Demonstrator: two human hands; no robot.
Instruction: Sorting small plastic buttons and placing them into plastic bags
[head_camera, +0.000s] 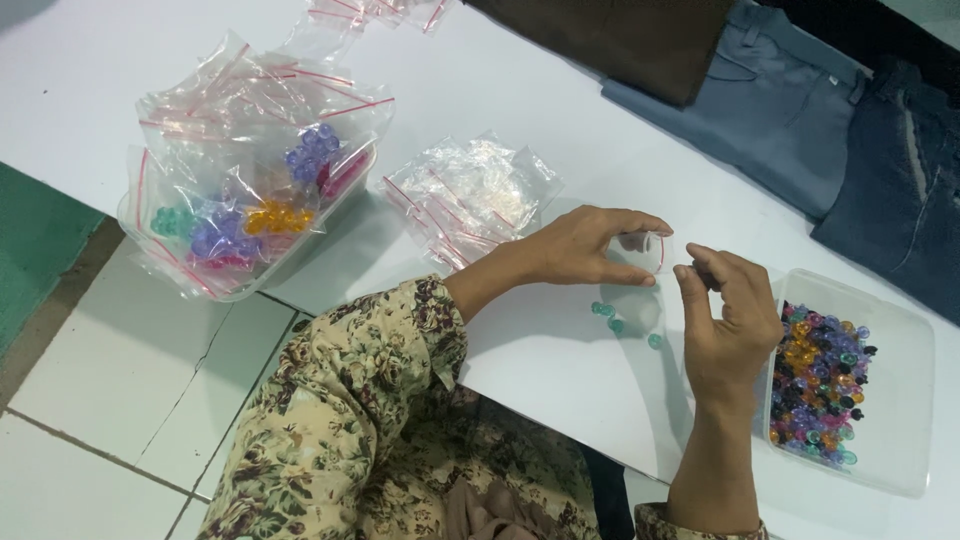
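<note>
My left hand (585, 248) holds a small clear zip bag (648, 250) by its mouth, just above the white table (560, 350). My right hand (728, 322) is right beside the bag, its thumb and forefinger pinched together at the bag's opening; whether a bead sits between them I cannot tell. A few green beads (612, 315) lie loose on the table under the bag. A clear plastic tray (900, 400) with several mixed coloured beads (818, 380) stands just right of my right hand.
A pile of empty small zip bags (470, 195) lies left of my left hand. Farther left a clear tub (250, 270) holds bagged beads sorted by colour. Folded dark garments (800, 110) lie at the back right. Tiled floor (110, 380) shows lower left.
</note>
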